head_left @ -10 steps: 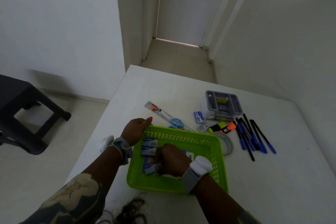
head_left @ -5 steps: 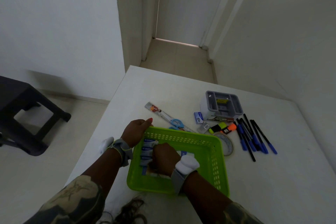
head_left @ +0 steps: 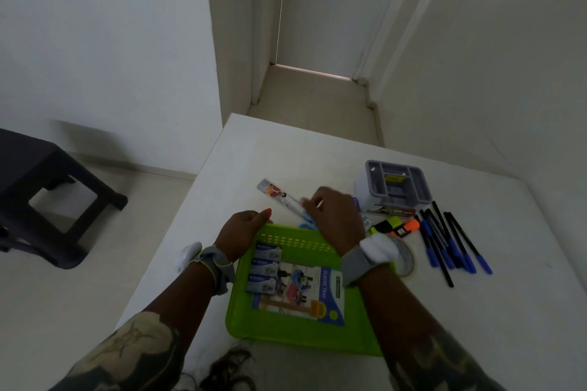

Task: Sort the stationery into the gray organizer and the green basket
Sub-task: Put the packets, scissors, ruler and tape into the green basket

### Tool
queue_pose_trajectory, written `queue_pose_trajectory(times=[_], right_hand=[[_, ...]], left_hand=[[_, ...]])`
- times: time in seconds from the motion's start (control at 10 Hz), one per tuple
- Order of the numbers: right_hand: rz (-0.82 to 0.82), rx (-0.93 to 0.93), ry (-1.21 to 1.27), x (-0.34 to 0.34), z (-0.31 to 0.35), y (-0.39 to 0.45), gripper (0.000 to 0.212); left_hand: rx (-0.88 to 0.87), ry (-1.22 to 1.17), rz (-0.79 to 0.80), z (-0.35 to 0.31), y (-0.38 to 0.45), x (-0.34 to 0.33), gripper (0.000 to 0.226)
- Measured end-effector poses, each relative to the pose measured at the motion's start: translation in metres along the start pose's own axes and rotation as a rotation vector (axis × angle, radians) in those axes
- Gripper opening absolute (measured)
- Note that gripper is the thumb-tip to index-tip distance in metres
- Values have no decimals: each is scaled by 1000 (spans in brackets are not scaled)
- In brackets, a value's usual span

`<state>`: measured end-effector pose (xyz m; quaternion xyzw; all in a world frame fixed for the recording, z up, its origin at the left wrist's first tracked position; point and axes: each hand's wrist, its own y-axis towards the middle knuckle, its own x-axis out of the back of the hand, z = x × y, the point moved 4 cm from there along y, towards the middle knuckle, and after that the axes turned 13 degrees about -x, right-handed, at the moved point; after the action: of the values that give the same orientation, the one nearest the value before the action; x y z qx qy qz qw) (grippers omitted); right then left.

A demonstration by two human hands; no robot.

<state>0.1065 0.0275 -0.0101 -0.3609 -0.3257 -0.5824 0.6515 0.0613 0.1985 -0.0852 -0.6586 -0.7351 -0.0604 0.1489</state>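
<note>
Both hands at the far rim of the green basket [head_left: 305,340]; sorting incomplete.

The left hand [head_left: 243,233] gripped the basket's far-left corner, near the surface [head_left: 476,311] left edge. Three small boxes [head_left: 263,268] lay stacked along the basket's left wall, beside a printed label. The ruler [head_left: 279,195] lay beyond, long axis running far-left to near-right. The right hand [head_left: 333,217] hovered over it, blurred, fingers loosely curled; grasp cannot be told. The gray organizer [head_left: 395,187] stood rightward, with pens [head_left: 451,241] fanned beside it.

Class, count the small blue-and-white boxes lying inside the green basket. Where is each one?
3, stacked in a column along the green basket's left side: top, middle, bottom. Others may be hidden.
</note>
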Motion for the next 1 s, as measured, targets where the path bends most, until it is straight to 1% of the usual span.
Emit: queue_pose_trajectory(times=[0.1,0.2,0.3,0.4,0.5,0.6,0.7,0.8,0.9,1.0], right_hand=[[71,-85,-401,9,-34,39,24],[171,-174,-531,2,-50,53,17],[176,-243,-550,-8,-56,60,36],[170,-333,-449,-22,-64,75,39],[125,-240,-475,-33,-74,77,7],[161,-171,-406,-34,-76,76,41],[132,-86,-61,-20,-64,66,51],[111,-1,92,-11,-48,50,48],[166,67,259,-1,-30,30,43],[586,119,400,8,-8,-7,30]], left_hand=[[7,-10,-11,1,0,1,35],[16,3,-3,1,-1,1,39],[19,11,4,2,-1,1,39],[22,34,7,1,0,3,39],[21,42,12,1,0,2,39],[19,49,12,1,0,3,37],[14,26,12,2,1,2,36],[5,22,11,2,1,2,37],[6,21,10,1,1,2,38],[4,19,12,0,1,2,40]])
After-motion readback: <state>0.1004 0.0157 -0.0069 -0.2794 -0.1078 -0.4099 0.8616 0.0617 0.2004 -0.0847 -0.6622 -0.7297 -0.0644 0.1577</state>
